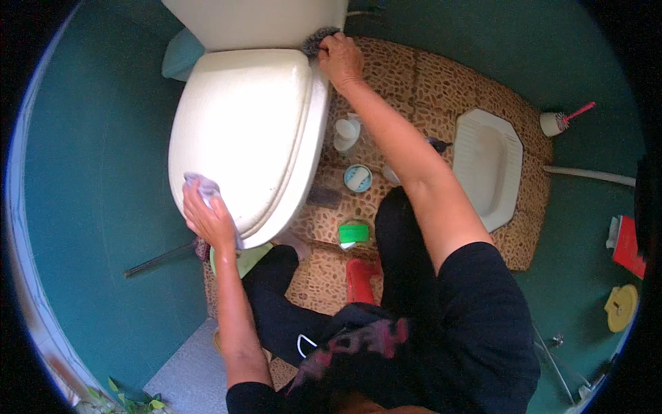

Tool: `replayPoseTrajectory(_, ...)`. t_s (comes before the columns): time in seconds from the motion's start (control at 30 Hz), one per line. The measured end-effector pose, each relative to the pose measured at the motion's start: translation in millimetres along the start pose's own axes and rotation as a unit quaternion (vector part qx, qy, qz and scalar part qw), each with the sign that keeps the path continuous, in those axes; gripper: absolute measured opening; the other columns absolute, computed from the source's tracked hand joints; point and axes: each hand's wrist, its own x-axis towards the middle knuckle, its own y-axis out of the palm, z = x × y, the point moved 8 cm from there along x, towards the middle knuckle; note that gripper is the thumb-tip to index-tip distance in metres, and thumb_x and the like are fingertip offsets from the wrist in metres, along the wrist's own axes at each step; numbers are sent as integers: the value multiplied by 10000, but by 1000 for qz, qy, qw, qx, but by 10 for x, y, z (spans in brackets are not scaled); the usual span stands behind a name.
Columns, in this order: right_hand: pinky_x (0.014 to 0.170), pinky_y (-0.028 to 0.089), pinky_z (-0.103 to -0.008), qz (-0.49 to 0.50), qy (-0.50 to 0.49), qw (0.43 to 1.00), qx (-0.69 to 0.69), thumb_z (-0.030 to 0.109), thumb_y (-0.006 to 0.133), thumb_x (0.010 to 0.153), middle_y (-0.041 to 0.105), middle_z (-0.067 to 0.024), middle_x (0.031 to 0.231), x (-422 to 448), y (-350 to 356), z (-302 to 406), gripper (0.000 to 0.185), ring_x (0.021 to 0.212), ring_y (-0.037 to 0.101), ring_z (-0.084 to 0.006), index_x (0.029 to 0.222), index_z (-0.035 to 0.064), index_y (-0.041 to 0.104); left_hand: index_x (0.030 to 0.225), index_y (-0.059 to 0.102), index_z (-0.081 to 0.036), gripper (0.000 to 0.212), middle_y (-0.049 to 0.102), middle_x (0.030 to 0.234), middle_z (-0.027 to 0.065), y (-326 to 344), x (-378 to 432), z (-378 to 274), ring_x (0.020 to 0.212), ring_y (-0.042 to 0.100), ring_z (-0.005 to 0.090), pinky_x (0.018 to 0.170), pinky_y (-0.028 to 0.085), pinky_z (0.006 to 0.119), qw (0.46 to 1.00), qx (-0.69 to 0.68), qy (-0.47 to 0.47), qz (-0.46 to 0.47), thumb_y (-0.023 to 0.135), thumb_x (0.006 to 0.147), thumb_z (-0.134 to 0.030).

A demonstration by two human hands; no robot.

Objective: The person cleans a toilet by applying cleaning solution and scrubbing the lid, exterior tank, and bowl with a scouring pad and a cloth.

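My right hand point(341, 61) holds a grey scouring pad or brush point(318, 41) against the back right corner of a white toilet, by the base of its tank point(258, 23). Near the front left of the shut toilet lid point(243, 134), my left hand point(206, 213) grips a pale purple cloth point(202, 187). The cloth touches the rim of the lid, and part of it hangs beside the bowl's front. Dark marks show along the lid's edge.
On the pebble-patterned floor stand a white bottle point(346, 134), a round blue-and-white brush point(358, 178), a green sponge point(354, 233) and a red stool point(360, 279). A squat toilet point(489, 171) and a toilet brush in its holder point(552, 124) are at the right.
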Motion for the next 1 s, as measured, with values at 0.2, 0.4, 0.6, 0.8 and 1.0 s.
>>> replayPoseTrajectory(0.2,901,386,-532,-67,134,981,123,159,628,822,586,-103,1109,-181,212,-129,244,1108,492,-344,1056,96,597,1366,423,-96,516,395,1449,196,282,533,-361,1350,362,346,1071,283,536,998,30,41,28,471,865,-215)
replayPoseTrajectory(0.4,941,396,-471,-154,191,891,382,116,620,820,572,-154,1132,231,213,-516,333,1099,502,-361,1147,88,562,1350,452,-90,518,430,1424,194,308,590,-471,1334,386,340,1066,297,496,999,29,32,5,479,857,-245)
replayPoseTrajectory(0.6,892,428,-451,-304,-107,909,263,112,635,815,578,-140,1064,628,-572,295,351,1008,533,-354,1162,95,588,1331,476,-85,523,447,1407,191,259,567,-405,1322,398,331,1069,293,471,999,41,27,-5,496,833,-245)
replayPoseTrajectory(0.8,830,419,-416,-154,-347,922,-82,128,679,743,588,-14,1051,120,-291,501,430,1007,537,-235,1153,258,659,1334,468,-88,538,436,1415,178,215,582,-425,1335,374,314,1081,273,446,999,38,24,9,513,822,-249)
replayPoseTrajectory(1.0,814,394,-378,-174,-453,853,-192,106,609,805,579,66,996,587,-335,1803,417,948,544,-186,1165,314,639,1326,483,-107,529,448,1409,153,202,572,-398,1320,393,297,1081,277,441,999,28,18,2,523,816,-243)
